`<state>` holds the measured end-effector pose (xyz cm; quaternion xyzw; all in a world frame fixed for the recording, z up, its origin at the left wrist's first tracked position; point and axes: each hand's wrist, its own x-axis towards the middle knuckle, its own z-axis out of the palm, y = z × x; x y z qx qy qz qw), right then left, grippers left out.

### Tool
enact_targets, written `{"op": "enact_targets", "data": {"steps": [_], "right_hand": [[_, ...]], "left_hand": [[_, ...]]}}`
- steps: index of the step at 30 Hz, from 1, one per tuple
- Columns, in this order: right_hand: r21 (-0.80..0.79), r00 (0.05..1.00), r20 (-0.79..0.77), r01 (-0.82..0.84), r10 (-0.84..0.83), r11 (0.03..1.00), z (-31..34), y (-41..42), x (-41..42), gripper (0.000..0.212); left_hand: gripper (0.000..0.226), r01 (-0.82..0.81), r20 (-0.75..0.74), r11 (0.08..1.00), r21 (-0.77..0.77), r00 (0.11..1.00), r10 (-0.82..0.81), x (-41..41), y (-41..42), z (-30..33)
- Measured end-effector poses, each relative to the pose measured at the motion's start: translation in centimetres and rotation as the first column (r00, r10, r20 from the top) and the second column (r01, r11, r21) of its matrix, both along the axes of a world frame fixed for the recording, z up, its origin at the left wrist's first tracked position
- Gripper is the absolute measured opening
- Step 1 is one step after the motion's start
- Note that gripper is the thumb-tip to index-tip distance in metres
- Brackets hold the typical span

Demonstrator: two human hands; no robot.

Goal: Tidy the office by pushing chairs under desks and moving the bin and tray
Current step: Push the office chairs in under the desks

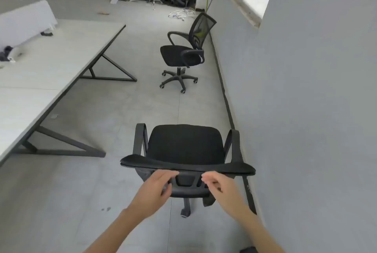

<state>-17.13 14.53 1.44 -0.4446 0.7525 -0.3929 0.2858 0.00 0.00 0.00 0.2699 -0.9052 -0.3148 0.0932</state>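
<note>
Both hands reach to the back of the near chair (184,146), just below its top edge. The left hand (156,190) curls its fingers onto the plastic back frame, thumb apart; whether it truly grips is unclear. The right hand (219,188) hovers with loosely bent fingers, holding nothing. Ahead of the hands, well apart, stands a second chair (184,52) by the wall (306,99). The desk (51,64) lies to the left, both chairs out from it.

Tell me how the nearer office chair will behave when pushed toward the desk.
The nearer office chair will probably roll easily: a caster shows beneath it and the floor looks smooth. Pushed high at the backrest, it may swivel or veer off line.
</note>
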Motion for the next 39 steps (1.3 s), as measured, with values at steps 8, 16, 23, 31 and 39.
{"op": "enact_targets", "data": {"steps": [8,16,23,31,39], "right_hand": [[0.234,0.847,-0.515,-0.012,0.135,0.972,-2.3,-1.5,-4.0,0.047],[0.294,0.745,-0.655,0.094,0.128,0.951,-4.6,-2.1,-7.0,0.023],[0.419,0.738,-0.626,0.046,0.252,0.907,-4.9,-3.3,-9.5,0.034],[0.428,0.722,-0.628,0.009,0.290,0.904,-5.5,-3.4,-11.7,0.028],[0.376,0.616,-0.695,-0.130,0.372,0.918,-6.3,-6.6,-12.0,0.025]], "left_hand": [[0.048,0.174,0.280,0.934,-0.313,0.956,-0.084,-2.6,-4.6,-1.2],[0.025,0.167,0.454,0.872,-0.459,0.889,0.069,-4.7,-6.7,-2.3],[0.027,0.048,0.437,0.900,-0.434,0.884,0.164,-4.7,-7.7,-3.7],[0.038,-0.087,0.430,0.922,-0.376,0.866,0.257,-4.6,-5.2,-4.5],[0.041,-0.245,0.421,0.886,-0.394,0.809,0.411,-2.3,-4.6,-4.9]]}}
